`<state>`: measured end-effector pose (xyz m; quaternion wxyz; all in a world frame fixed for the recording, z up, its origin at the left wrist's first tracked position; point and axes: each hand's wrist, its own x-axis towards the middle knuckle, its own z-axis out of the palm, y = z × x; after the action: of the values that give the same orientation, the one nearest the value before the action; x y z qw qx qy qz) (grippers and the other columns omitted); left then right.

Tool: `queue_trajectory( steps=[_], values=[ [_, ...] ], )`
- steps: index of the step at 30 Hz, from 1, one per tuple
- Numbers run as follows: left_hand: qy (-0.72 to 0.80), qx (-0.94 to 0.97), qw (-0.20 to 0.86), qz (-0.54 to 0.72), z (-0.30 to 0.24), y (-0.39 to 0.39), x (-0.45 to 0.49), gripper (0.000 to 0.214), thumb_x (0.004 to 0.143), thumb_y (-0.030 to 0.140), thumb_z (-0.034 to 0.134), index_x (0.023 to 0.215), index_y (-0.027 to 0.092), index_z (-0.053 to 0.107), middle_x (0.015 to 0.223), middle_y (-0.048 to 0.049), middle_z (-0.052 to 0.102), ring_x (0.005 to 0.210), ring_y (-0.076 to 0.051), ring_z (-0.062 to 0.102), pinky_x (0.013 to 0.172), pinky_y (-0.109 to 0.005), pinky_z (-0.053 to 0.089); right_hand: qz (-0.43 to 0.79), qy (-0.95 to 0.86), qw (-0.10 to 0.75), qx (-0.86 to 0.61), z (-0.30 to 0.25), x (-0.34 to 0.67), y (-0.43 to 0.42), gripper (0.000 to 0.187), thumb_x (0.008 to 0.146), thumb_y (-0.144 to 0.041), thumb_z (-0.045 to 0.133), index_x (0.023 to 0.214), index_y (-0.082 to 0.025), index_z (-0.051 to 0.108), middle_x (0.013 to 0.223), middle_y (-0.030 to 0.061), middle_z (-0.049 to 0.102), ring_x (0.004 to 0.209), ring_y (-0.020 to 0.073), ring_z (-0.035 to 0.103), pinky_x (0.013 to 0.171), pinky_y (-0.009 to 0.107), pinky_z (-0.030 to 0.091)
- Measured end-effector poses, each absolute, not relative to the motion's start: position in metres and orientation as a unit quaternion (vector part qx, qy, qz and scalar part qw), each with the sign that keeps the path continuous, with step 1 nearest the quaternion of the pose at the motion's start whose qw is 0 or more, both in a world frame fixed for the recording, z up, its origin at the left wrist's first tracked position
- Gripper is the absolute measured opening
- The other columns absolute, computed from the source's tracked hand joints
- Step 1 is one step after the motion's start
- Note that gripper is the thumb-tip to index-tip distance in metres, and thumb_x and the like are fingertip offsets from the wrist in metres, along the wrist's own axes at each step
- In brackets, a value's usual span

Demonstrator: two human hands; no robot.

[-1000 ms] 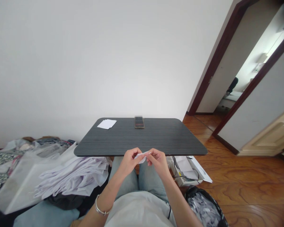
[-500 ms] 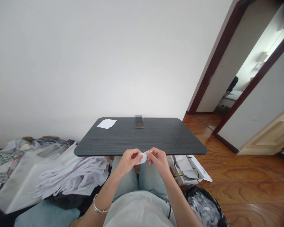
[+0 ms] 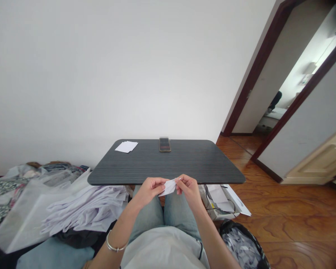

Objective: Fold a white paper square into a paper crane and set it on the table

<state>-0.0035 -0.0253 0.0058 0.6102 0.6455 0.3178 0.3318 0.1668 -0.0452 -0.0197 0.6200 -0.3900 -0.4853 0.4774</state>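
Observation:
A small folded piece of white paper [image 3: 168,187] is stretched between my two hands, over my lap at the near edge of the dark table [image 3: 196,160]. My left hand [image 3: 150,191] pinches its left end between thumb and fingers. At the upper right end, my right hand [image 3: 188,188] grips it with the fingertips. Fingers partly cover both ends, so the exact folds cannot be made out. Farther off, a few white paper sheets [image 3: 126,147] lie at the table's back left corner.
A phone [image 3: 165,144] lies at the table's back middle. White cloth [image 3: 86,209] and clothes are heaped on the left. On the right floor stand a white box [image 3: 222,209] with cables and a black-lined bin [image 3: 245,246] holding paper scraps. A white wall rises behind the table.
The left hand has shifted slightly left, away from the right one, and more of the white paper shows between them. Both hands keep their hold.

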Motion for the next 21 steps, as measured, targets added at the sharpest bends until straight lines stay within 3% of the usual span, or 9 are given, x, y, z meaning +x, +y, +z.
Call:
queue_trajectory(
  steps=[6, 12, 21],
  values=[
    [0.352, 0.622, 0.603, 0.355, 0.009, -0.025, -0.003, 0.034, 0.071, 0.021, 0.057, 0.101, 0.012, 0.069, 0.082, -0.0059, 0.07, 0.071, -0.016, 0.058, 0.066, -0.024, 0.039, 0.476, -0.479, 0.621, -0.398, -0.02, 0.166, -0.044, 0.027, 0.074, -0.037, 0.065, 0.06, -0.017, 0.053, 0.047, -0.0052, 0.051, 0.036, 0.0058, 0.044, 0.037, 0.017, 0.033],
    [0.354, 0.599, 0.611, 0.376, 0.004, -0.027, 0.004, 0.036, 0.073, 0.035, 0.064, 0.1, 0.012, 0.066, 0.087, -0.0082, 0.069, 0.075, -0.017, 0.061, 0.068, -0.026, 0.045, 0.48, -0.473, 0.622, -0.399, -0.02, 0.163, -0.046, 0.027, 0.075, -0.037, 0.064, 0.062, -0.016, 0.054, 0.048, -0.0049, 0.052, 0.037, 0.0063, 0.046, 0.038, 0.017, 0.036],
    [0.385, 0.634, 0.553, 0.378, 0.001, -0.027, 0.008, 0.03, 0.069, 0.031, 0.067, 0.091, 0.01, 0.064, 0.076, -0.0066, 0.067, 0.066, -0.016, 0.06, 0.056, -0.024, 0.046, 0.472, -0.535, 0.558, -0.424, -0.019, 0.17, -0.046, 0.021, 0.072, -0.035, 0.066, 0.069, -0.016, 0.06, 0.049, -0.0039, 0.056, 0.036, 0.0065, 0.048, 0.037, 0.016, 0.037]
  ],
)
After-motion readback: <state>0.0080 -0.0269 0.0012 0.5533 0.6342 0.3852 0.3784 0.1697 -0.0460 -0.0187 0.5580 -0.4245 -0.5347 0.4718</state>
